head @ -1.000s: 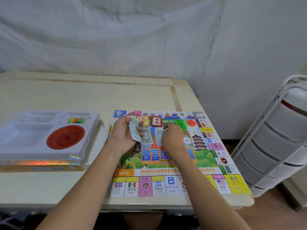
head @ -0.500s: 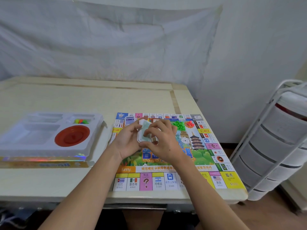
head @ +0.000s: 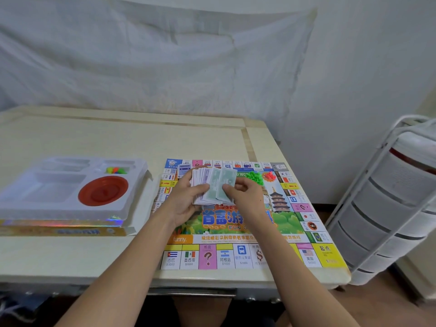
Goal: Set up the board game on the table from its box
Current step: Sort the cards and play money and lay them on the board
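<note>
A person is fanning a stack of paper notes (head: 213, 186) above the far half of the board (head: 238, 232), the left hand (head: 182, 201) cradling the stack from below with its thumb curled over the near edge while the right hand (head: 245, 197) is pinching the top green note between thumb and fingers, seemingly to sort the play money by colour before dealing it out. The board is lying flat and open, its near edge running almost flush with the table (head: 94, 138) edge, so pieces set there could slide off. Just beyond the hands on the board, green houses (head: 254, 177) and red pieces (head: 269, 176) are sitting in small heaps, likely parked within reach. Left of the board, well apart from it, the white tray (head: 70, 208) is resting in its box (head: 63, 230), a red disc (head: 103, 190) and a few coloured pawns (head: 116, 170) waiting in their compartments. Bare tabletop is stretching behind the board, offering room for money piles; right of the board a white rack (head: 387, 208) is crowding the table's corner.
</note>
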